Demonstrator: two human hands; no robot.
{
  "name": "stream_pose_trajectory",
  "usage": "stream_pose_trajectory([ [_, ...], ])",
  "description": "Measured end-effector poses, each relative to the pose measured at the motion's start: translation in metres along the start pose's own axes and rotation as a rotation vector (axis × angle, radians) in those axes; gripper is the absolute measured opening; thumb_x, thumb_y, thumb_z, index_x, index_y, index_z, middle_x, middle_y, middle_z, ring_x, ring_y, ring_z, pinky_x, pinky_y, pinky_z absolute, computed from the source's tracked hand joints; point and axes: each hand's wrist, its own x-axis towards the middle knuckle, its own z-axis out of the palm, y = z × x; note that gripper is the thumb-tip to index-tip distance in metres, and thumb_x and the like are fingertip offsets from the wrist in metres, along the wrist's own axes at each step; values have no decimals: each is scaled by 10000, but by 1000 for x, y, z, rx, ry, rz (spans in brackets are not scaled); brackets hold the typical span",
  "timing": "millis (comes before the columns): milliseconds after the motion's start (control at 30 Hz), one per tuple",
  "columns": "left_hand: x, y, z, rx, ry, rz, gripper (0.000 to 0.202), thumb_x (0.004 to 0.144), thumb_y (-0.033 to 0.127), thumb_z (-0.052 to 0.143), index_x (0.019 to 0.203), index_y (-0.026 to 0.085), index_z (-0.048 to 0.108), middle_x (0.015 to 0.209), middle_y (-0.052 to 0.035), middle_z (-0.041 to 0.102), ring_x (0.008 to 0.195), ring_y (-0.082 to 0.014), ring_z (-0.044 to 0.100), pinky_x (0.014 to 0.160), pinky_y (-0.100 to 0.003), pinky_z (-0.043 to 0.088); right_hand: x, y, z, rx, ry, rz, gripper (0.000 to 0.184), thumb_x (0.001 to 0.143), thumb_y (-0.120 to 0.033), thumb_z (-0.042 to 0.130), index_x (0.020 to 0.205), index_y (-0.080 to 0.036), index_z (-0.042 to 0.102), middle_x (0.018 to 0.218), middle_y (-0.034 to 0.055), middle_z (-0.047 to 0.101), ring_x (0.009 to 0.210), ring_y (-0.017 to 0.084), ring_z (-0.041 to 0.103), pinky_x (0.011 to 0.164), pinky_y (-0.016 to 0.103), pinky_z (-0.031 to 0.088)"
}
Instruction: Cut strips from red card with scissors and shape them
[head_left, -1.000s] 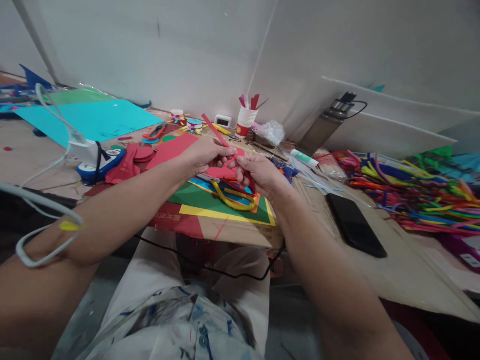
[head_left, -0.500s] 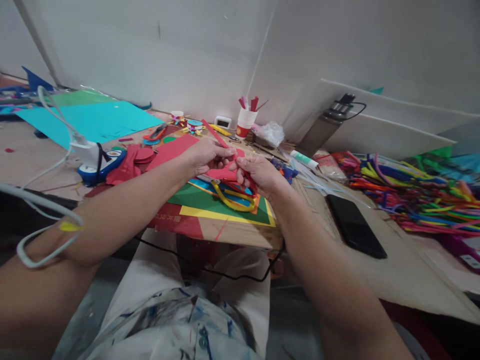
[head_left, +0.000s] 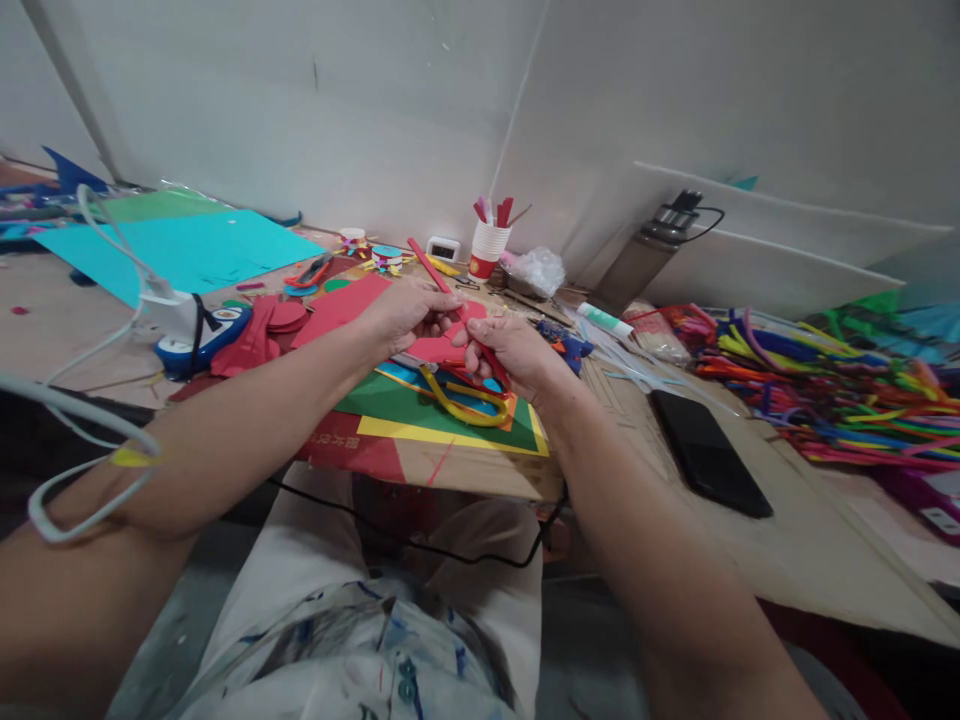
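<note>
My left hand point(head_left: 409, 310) and my right hand point(head_left: 510, 350) meet above the table's front edge. Both pinch a long thin red paper strip point(head_left: 431, 265) that slants up and to the left from my fingers. A lower length of red strip runs down through my right hand. Below the hands lie green, yellow and blue paper sheets point(head_left: 405, 400) with yellow-handled scissors point(head_left: 461, 400) on top. A red paper piece point(head_left: 341, 300) lies just left of my left hand.
A black phone point(head_left: 709, 455) lies right of my right arm. Several coloured pipe cleaners point(head_left: 825, 385) pile at the right. A paper cup point(head_left: 487, 245) with sticks, a metal bottle point(head_left: 645, 255) and a cyan sheet point(head_left: 180, 245) stand further back. White cable point(head_left: 82, 420) loops at the left.
Both hands stay together on the red strip, with only slight finger shifts. The camera has tilted a little, so everything sits slightly lower and left.
</note>
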Motion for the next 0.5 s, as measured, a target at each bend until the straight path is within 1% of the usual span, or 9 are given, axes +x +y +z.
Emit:
stream_pose_trajectory([
  [67, 0, -2, 0, 26, -2, 28, 237, 837, 56, 613, 603, 72, 640, 495, -26, 576, 407, -53, 498, 432, -159, 392, 2, 2, 0, 4, -5, -11, 309, 940, -337, 549, 727, -138, 650, 533, 25, 649, 400, 85, 536, 439, 192, 453],
  [133, 0, -5, 0, 56, -14, 52, 238, 836, 64, 622, 599, 75, 643, 482, -21, 565, 404, -53, 494, 432, -162, 383, 5, 5, -1, -4, 22, -50, 308, 911, -377, 597, 719, -143, 655, 574, 32, 668, 462, 91, 578, 487, 193, 477],
  [200, 0, -7, 0, 78, -46, 79, 237, 838, 78, 630, 602, 74, 648, 482, -22, 567, 409, -52, 498, 439, -162, 380, 9, 7, -1, -23, 57, -86, 293, 875, -392, 645, 716, -147, 663, 572, 28, 667, 472, 92, 580, 501, 195, 481],
  [300, 0, -8, 0, 99, -80, 96, 218, 842, 98, 638, 627, 71, 657, 501, -34, 589, 428, -60, 522, 457, -168, 390, 11, 9, -2, -17, 67, -81, 279, 856, -392, 662, 716, -151, 665, 530, 16, 648, 428, 92, 557, 466, 196, 457],
  [400, -2, -6, 0, 108, -57, 92, 205, 841, 99, 643, 637, 76, 642, 506, -31, 593, 432, -60, 524, 461, -171, 387, 9, 9, -2, 23, 60, -49, 274, 853, -390, 659, 717, -152, 660, 505, 3, 628, 400, 91, 543, 444, 199, 445],
  [500, -5, -1, 1, 104, -36, 87, 191, 837, 94, 648, 646, 82, 630, 503, -18, 584, 427, -49, 504, 460, -167, 375, 7, 7, -2, 42, 34, -23, 272, 845, -394, 666, 719, -154, 658, 490, -6, 615, 395, 93, 541, 455, 210, 465],
])
